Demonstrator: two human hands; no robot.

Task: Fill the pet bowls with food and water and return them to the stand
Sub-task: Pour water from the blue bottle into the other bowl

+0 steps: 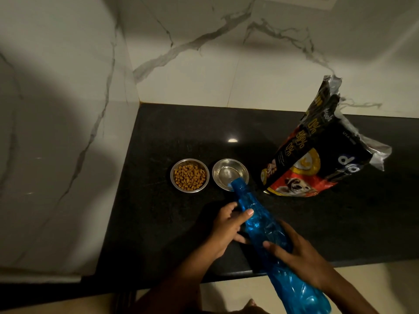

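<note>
On the counter (181, 132), the kibble bowl (189, 175) sits full, just left of the water bowl (229, 172), whose fill I cannot make out. The tilted bottle (265, 230) has its mouth over the water bowl's near rim. The left hand (226, 225) grips its neck, the right hand (299, 252) its middle. An open bag (317, 150) stands right of the water bowl.

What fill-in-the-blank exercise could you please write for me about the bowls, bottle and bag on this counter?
1. The kibble bowl stands to the ____ of the other steel bowl.
2. The left hand and right hand hold a tilted bottle coloured ____.
3. The opened food bag stands on the counter, to the ____ of both bowls.

Missing words: left; blue; right.
</note>
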